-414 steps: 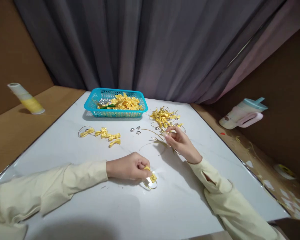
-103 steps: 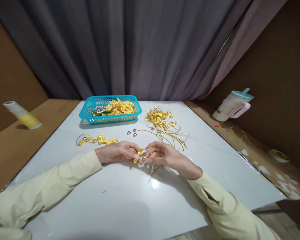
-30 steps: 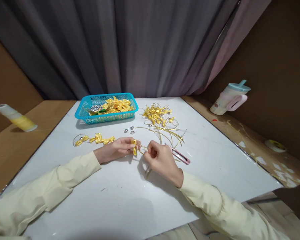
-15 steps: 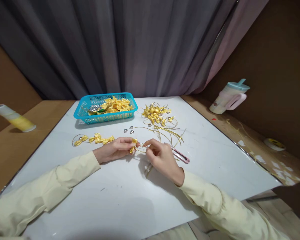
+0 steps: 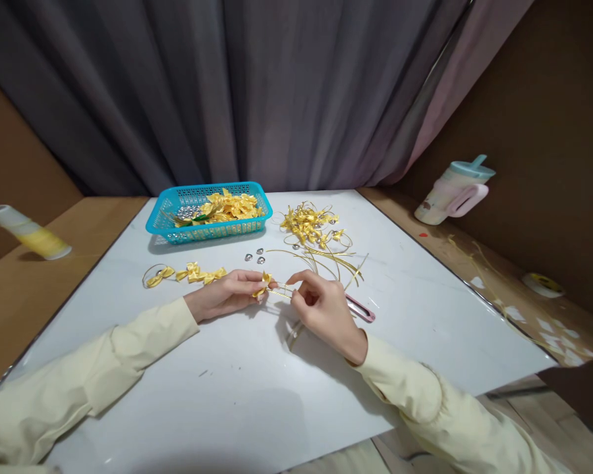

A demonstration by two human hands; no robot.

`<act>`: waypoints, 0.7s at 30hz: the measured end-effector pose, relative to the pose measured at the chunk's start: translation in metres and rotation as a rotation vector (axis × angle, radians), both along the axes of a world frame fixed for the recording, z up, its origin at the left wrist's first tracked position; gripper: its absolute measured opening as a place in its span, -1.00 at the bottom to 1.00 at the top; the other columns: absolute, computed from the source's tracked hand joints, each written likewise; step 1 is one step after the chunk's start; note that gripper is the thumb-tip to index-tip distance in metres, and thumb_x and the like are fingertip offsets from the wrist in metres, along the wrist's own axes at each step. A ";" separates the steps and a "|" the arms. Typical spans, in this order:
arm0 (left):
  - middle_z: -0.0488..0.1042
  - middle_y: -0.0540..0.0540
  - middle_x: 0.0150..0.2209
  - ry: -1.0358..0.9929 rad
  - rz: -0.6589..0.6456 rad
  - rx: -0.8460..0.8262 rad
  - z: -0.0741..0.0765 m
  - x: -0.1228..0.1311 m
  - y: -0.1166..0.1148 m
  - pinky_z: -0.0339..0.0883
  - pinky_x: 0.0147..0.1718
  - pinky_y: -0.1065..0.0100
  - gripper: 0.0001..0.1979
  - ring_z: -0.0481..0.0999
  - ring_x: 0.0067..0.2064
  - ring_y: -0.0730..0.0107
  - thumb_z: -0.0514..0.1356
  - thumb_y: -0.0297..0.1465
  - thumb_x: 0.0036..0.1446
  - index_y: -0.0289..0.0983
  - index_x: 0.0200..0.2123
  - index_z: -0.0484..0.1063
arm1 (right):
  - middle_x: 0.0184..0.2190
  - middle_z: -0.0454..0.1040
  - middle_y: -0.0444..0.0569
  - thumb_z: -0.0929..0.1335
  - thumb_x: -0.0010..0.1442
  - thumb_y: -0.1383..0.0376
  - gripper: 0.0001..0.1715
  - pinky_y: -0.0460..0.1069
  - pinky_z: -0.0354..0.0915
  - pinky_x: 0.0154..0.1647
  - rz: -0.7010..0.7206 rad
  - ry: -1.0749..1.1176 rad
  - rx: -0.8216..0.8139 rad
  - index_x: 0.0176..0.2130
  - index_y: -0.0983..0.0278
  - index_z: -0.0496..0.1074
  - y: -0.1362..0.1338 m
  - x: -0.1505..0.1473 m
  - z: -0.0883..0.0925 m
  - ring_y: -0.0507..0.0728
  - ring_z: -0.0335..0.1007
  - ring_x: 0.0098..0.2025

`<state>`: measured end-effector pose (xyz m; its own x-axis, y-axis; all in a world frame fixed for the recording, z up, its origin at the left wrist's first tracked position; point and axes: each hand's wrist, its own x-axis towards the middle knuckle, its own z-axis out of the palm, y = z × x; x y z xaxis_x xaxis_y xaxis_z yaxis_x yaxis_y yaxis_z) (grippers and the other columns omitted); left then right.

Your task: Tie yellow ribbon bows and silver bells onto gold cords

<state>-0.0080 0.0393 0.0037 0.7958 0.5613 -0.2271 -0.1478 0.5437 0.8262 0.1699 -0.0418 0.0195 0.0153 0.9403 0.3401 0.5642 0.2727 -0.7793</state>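
Observation:
My left hand (image 5: 232, 291) pinches a yellow ribbon bow (image 5: 263, 286) near the middle of the table. A thin gold cord loop (image 5: 281, 290) runs from the bow to my right hand (image 5: 325, 309), whose thumb and forefinger are closed on its other end. Beyond my left hand lie several loose yellow bows (image 5: 192, 272) and one bow on a cord ring (image 5: 159, 276). Three small silvery gems (image 5: 260, 259) rest past my fingertips. A pink cutter (image 5: 360, 308) is partly hidden behind my right hand, beside loose gold cords (image 5: 337, 262).
At the back stands a blue basket (image 5: 207, 237) of yellow bows and silvery gems. A pile of bows on cords (image 5: 307, 225) lies right of it. A lidded cup (image 5: 452, 191) and a tape roll (image 5: 542, 285) are on the right, a yellow-wound tube (image 5: 29, 232) on the left.
My right hand has shifted slightly right, and the cord loop between my hands has gone from round to long and narrow. The bow has turned a little in my left fingers.

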 end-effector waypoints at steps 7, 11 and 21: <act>0.34 -0.08 -0.46 0.013 -0.018 0.056 -0.001 -0.001 0.001 0.15 -0.40 0.44 -0.83 0.26 -0.43 0.49 0.28 -0.47 -0.03 -0.45 -0.32 0.52 | -0.74 0.21 -0.26 0.22 -0.05 0.43 -0.78 -0.15 0.11 -0.57 -0.011 0.005 -0.020 -0.36 0.30 0.39 0.000 0.002 0.001 -0.05 0.12 -0.68; 0.32 -0.07 -0.49 0.020 -0.028 0.072 -0.002 -0.001 0.001 0.14 -0.40 0.44 -0.81 0.26 -0.44 0.49 0.26 -0.46 -0.01 -0.46 -0.30 0.52 | -0.74 0.21 -0.27 0.22 -0.06 0.43 -0.77 -0.14 0.12 -0.55 -0.016 0.011 -0.046 -0.35 0.29 0.39 0.001 0.002 0.001 -0.04 0.14 -0.67; 0.50 -0.19 -0.19 0.042 -0.078 0.020 -0.003 0.000 0.002 0.25 -0.14 0.37 -0.77 0.45 -0.23 0.40 0.27 -0.44 0.03 -0.37 -0.20 0.51 | -0.67 0.36 -0.20 0.22 0.01 0.41 -0.77 -0.13 0.19 -0.52 -0.030 0.017 -0.050 -0.28 0.32 0.36 0.014 0.020 0.018 -0.01 0.26 -0.63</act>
<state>-0.0084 0.0412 0.0007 0.8275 0.5026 -0.2502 -0.0706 0.5353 0.8417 0.1895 -0.0282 0.0377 0.0489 0.9552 0.2918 0.5581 0.2162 -0.8011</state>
